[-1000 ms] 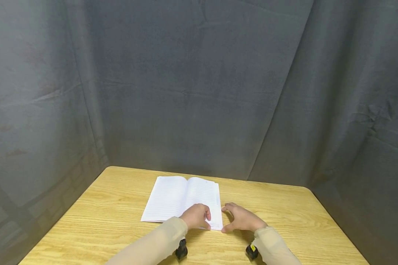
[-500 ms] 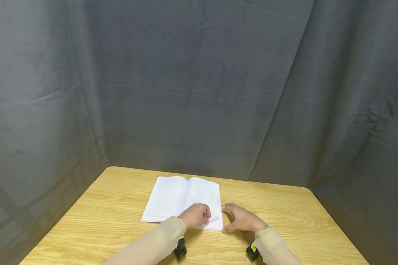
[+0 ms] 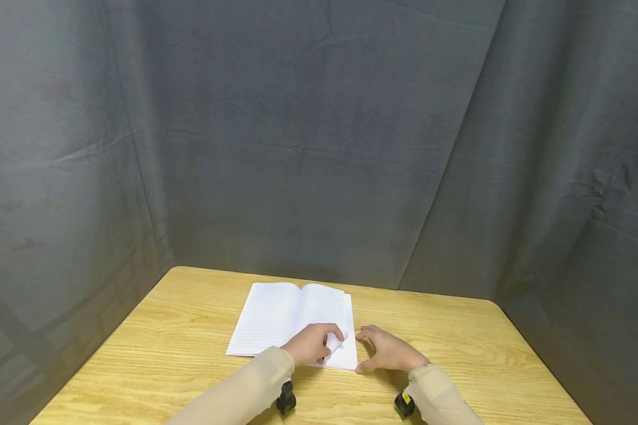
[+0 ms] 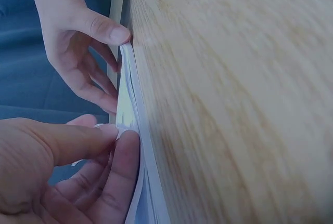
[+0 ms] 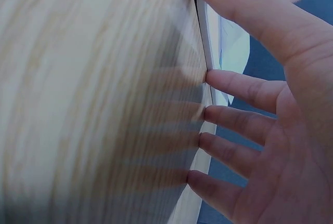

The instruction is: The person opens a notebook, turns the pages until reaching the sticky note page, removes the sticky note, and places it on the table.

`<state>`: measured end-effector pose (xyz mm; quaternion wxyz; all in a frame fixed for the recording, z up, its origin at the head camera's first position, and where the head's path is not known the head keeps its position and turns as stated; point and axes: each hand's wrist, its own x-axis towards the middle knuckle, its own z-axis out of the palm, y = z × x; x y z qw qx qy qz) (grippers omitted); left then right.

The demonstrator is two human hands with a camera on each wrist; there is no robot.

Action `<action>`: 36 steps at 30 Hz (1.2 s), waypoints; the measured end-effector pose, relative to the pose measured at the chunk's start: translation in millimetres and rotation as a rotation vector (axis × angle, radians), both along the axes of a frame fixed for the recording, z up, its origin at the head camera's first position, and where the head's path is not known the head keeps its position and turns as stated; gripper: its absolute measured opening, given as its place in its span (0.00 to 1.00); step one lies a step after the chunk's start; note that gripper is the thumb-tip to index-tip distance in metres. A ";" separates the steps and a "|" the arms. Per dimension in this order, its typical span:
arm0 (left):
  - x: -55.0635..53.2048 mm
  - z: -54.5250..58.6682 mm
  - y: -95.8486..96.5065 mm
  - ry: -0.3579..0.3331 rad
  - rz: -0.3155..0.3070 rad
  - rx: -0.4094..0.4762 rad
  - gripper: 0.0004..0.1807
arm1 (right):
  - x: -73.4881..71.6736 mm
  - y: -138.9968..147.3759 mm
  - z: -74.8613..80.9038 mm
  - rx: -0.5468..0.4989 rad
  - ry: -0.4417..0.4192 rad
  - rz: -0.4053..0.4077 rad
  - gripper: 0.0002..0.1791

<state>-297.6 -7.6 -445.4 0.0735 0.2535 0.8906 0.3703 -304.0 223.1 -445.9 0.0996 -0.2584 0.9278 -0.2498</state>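
A notebook with ruled white pages lies spread on the table. My left hand is over the near part of its right-hand side and pinches a page between thumb and finger. That page is bent up at the near right corner, over the sheets beneath. In the left wrist view the thumb and finger of my left hand meet on the paper. My right hand stands at the notebook's right edge, thumb at the near corner. Its other fingers are spread, with their tips down on the wood along that edge.
The wooden table has rounded far corners. Grey cloth hangs behind it and on both sides. A small black device is worn at the left wrist, and another at the right wrist.
My left hand has taken the page's near right corner between thumb and finger and lifted it, bending it up and slightly leftward. The right hand has stayed in place.
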 end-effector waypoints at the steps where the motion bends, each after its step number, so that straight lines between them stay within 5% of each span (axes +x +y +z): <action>1: 0.2 -0.1 0.0 -0.001 0.007 -0.001 0.17 | -0.1 0.1 0.0 0.000 0.001 0.000 0.42; 20: 0.5 3.6 -4.3 -0.005 0.052 0.069 0.08 | -0.7 0.3 -1.5 0.000 0.002 -0.002 0.42; 36: 0.6 40.4 -33.2 -0.013 0.100 0.174 0.07 | 1.7 0.3 0.3 -0.001 0.004 -0.005 0.42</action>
